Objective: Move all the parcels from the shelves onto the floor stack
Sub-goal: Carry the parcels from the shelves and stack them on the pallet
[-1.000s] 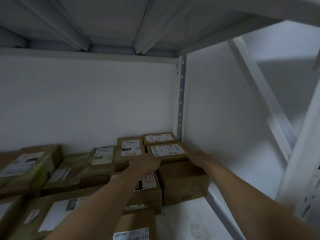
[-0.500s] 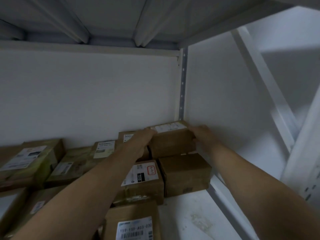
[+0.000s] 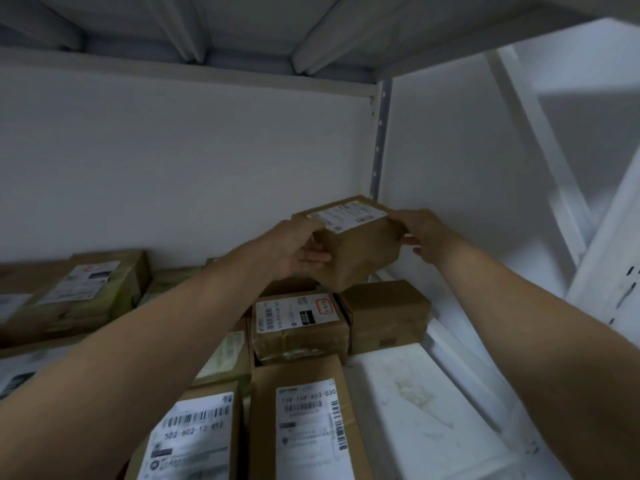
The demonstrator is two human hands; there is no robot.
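Note:
A small brown cardboard parcel (image 3: 360,247) with a white label on top hangs tilted in the air near the shelf's back right corner. My left hand (image 3: 294,249) grips its left side and my right hand (image 3: 424,233) grips its right side. Below it on the shelf stand a labelled parcel with a red stamp (image 3: 299,327) and a plain brown parcel (image 3: 386,317). Closer to me lie two long parcels with barcode labels (image 3: 308,427) (image 3: 194,441). More parcels (image 3: 76,289) fill the shelf's left side, partly hidden by my left forearm.
The white shelf board (image 3: 426,403) is bare at the front right. A perforated upright (image 3: 379,133) marks the back corner, with a white wall behind. The upper shelf's underside (image 3: 242,26) hangs close overhead. A white frame post (image 3: 609,268) stands at right.
Both hands closed on the top parcel at the back, then lifted it off the pile and drew it up and toward me; it now tilts in the air.

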